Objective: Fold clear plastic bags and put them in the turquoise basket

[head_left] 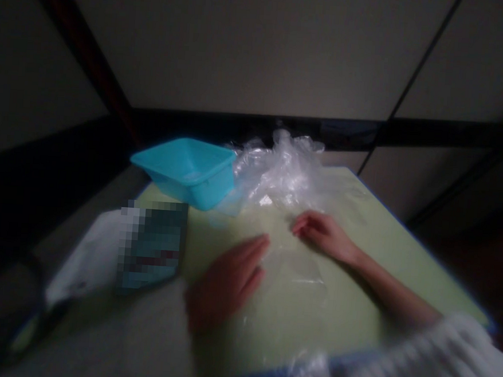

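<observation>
Here, both bare hands are over the middle of the yellow-green table (pixel 402 245) with a blue edge. The left hand (pixel 230 279) has its fingers stretched out together and its thumb apart, so its grip is open, beside a flat, clear plastic bag (pixel 297 269) that lies mid-table between the hands. The right hand (pixel 323 235), farther from the near edge, has loosely curled fingers; whether its grip closes on any film cannot be told. Beyond it, a crumpled heap of clear plastic bags (pixel 285 171) sits along the far edge. A turquoise rectangular plastic tub (pixel 212 186) stands at the far left corner, just beside the heap. Toward the left edge lie a white packet (pixel 94 252) and a blurred-out blue-green item (pixel 158 251). More crinkled clear plastic (pixel 313 376) shows at the near edge.
</observation>
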`<action>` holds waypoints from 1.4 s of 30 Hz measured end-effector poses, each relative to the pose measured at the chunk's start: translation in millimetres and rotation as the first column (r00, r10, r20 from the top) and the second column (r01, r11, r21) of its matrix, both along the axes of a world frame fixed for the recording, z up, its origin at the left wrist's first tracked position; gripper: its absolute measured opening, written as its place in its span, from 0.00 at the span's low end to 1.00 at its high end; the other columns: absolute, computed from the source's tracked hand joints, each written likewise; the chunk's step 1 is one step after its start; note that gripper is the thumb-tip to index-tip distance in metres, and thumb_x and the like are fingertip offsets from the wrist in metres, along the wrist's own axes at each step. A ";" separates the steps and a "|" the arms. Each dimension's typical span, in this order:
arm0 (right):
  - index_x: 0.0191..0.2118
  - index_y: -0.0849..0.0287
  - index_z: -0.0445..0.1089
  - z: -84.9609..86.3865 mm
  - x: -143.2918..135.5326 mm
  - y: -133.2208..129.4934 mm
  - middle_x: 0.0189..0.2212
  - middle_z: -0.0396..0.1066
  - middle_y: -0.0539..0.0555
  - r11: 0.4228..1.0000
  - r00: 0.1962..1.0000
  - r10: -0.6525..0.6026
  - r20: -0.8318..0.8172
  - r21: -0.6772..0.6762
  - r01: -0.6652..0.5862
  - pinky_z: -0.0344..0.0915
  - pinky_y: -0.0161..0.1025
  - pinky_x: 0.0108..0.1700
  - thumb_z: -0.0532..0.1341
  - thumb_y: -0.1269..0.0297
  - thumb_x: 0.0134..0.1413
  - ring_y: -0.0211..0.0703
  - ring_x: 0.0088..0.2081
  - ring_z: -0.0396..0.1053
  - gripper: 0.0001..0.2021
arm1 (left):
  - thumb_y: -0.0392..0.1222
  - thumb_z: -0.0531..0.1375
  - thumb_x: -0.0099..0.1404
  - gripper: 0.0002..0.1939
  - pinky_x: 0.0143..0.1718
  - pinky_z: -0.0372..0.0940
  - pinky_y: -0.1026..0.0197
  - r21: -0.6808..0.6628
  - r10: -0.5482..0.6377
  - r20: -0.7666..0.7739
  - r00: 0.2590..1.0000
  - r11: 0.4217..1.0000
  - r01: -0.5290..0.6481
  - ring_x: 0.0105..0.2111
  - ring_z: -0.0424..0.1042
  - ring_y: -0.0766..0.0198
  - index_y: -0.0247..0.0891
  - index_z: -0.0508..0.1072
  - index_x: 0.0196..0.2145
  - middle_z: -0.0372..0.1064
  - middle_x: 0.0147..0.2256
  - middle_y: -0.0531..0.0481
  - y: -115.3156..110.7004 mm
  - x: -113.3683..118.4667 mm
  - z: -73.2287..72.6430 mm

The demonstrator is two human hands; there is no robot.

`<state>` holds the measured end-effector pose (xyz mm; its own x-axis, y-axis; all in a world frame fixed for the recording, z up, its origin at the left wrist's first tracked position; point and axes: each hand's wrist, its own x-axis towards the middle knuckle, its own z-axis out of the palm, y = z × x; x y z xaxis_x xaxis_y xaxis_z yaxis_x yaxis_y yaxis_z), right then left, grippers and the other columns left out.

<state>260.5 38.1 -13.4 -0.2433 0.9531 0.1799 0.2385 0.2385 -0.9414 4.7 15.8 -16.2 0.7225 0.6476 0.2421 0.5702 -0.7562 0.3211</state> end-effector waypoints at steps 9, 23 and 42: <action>0.35 0.59 0.64 0.0 3.4 5.0 0.27 0.73 0.51 0.984 0.970 -0.121 -0.213 -0.153 0.089 0.67 0.38 0.31 0.59 0.68 0.47 0.38 0.27 0.71 0.06 | 0.37 0.49 0.67 0.18 0.58 0.59 0.53 0.086 -0.480 0.182 0.859 0.877 0.472 0.52 0.67 0.58 0.34 0.65 0.53 0.70 0.51 0.44 -14.2 -0.7 11.3; 0.34 0.62 0.68 15.8 4.5 -6.2 0.29 0.74 0.52 0.961 0.932 0.183 -0.312 -0.143 -0.237 0.67 0.34 0.35 0.63 0.66 0.53 0.35 0.30 0.72 0.06 | 0.50 0.49 0.69 0.20 0.55 0.61 0.54 -0.406 -0.085 0.416 0.906 0.874 0.268 0.49 0.70 0.54 0.37 0.73 0.48 0.73 0.47 0.45 -23.1 -0.9 11.3; 0.34 0.65 0.66 13.6 23.4 -12.9 0.32 0.70 0.53 0.508 0.647 0.669 -0.365 -0.410 -0.757 0.65 0.33 0.34 0.62 0.60 0.58 0.33 0.30 0.70 0.11 | 0.54 0.57 0.63 0.21 0.51 0.66 0.50 -0.830 0.438 0.552 0.710 0.374 0.414 0.45 0.74 0.51 0.32 0.75 0.41 0.76 0.42 0.40 4.6 3.2 4.0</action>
<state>283.9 25.2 0.1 -0.8950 0.4193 -0.1519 0.0575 -0.2293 -0.9716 7.9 20.4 -12.1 0.6430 0.7568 -0.1180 -0.0916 0.2290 0.9691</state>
